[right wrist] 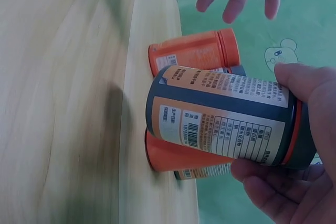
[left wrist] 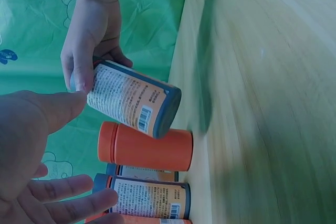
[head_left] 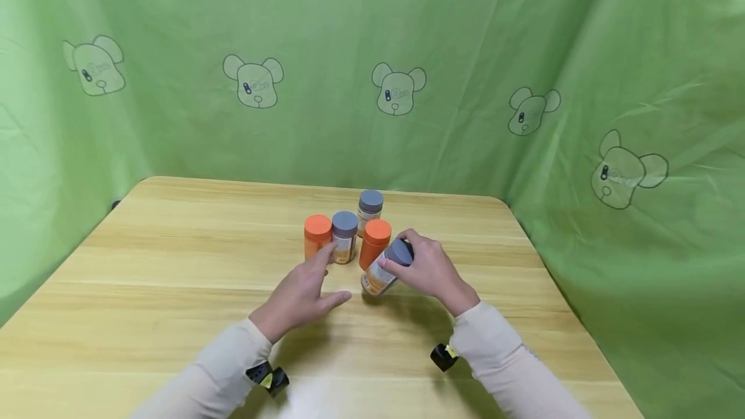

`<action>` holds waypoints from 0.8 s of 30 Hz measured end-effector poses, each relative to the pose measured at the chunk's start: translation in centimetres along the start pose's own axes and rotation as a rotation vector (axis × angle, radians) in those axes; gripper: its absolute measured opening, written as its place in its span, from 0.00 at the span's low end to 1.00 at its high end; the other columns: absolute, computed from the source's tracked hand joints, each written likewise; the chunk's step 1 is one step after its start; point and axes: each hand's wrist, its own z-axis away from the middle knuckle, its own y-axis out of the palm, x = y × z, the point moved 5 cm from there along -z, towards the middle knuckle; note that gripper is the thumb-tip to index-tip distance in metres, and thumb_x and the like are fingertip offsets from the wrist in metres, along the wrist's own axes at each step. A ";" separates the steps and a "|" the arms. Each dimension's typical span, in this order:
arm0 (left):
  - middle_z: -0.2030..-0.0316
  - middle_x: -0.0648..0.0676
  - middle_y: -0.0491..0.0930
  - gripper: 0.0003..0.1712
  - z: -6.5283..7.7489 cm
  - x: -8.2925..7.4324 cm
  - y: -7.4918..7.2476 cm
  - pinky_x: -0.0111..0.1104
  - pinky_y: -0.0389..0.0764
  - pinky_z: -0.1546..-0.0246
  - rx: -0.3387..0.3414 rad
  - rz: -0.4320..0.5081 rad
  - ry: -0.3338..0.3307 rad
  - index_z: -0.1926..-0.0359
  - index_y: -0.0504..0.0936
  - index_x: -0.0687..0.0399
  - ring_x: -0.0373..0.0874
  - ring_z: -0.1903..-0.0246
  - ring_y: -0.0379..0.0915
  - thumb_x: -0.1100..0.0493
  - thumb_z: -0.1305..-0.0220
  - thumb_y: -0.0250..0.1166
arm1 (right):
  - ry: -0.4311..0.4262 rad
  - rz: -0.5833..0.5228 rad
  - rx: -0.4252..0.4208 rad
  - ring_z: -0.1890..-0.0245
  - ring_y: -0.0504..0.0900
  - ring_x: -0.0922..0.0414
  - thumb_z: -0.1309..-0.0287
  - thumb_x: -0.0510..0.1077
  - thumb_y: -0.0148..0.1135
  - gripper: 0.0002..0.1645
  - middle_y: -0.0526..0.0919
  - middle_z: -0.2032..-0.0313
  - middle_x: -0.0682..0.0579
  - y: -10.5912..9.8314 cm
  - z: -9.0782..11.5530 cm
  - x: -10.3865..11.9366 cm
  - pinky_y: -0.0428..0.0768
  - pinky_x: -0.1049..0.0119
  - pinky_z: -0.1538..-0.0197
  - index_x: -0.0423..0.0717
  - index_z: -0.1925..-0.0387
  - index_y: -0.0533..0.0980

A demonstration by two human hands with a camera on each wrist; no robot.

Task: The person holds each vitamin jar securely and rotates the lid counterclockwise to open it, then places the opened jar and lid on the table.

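Note:
My right hand (head_left: 432,268) grips a grey-capped supplement bottle (head_left: 379,276) by its cap end, with thumb and fingers around it. The bottle is tilted, its base pointing down and left; in the left wrist view it hangs off the tabletop. Its printed label (right wrist: 220,116) fills much of the right wrist view. My left hand (head_left: 299,299) hovers with fingers spread and holds nothing. Beyond it stand an orange bottle (head_left: 317,231) and a grey-capped bottle (head_left: 345,225) side by side. Another orange bottle (head_left: 376,235) stands right behind the held one, and a grey-capped bottle (head_left: 370,202) farther back.
The bottles stand on a light wooden table (head_left: 174,264). A green curtain (head_left: 326,134) printed with bear heads hangs behind the table and along its sides. A dark strap with a small black device (head_left: 270,378) is on the left wrist, and a black device (head_left: 444,357) is at the right.

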 end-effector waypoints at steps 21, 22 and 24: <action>0.41 0.65 0.72 0.60 -0.8 -1.5 0.5 0.48 0.74 0.47 -0.003 -0.010 0.099 0.25 0.45 0.57 0.56 0.45 0.73 0.46 0.46 0.74 | -0.079 -0.108 -0.004 0.73 0.74 0.57 0.49 0.61 0.70 0.28 0.77 0.71 0.53 0.8 0.7 3.0 0.73 0.64 0.73 0.48 0.55 0.73; 0.42 0.64 0.74 0.61 -0.8 -1.5 0.5 0.48 0.75 0.48 0.000 -0.011 0.099 0.24 0.44 0.55 0.56 0.46 0.74 0.46 0.46 0.74 | -0.079 -0.110 -0.008 0.74 0.74 0.57 0.49 0.61 0.70 0.27 0.77 0.71 0.54 0.8 0.7 3.1 0.73 0.64 0.73 0.49 0.56 0.72; 0.44 0.64 0.75 0.62 -1.0 -1.6 0.6 0.48 0.76 0.50 0.001 -0.011 0.104 0.24 0.42 0.53 0.56 0.47 0.75 0.45 0.46 0.74 | -0.076 -0.115 -0.013 0.74 0.74 0.57 0.49 0.61 0.69 0.27 0.76 0.72 0.54 0.7 0.7 3.3 0.73 0.63 0.72 0.50 0.56 0.72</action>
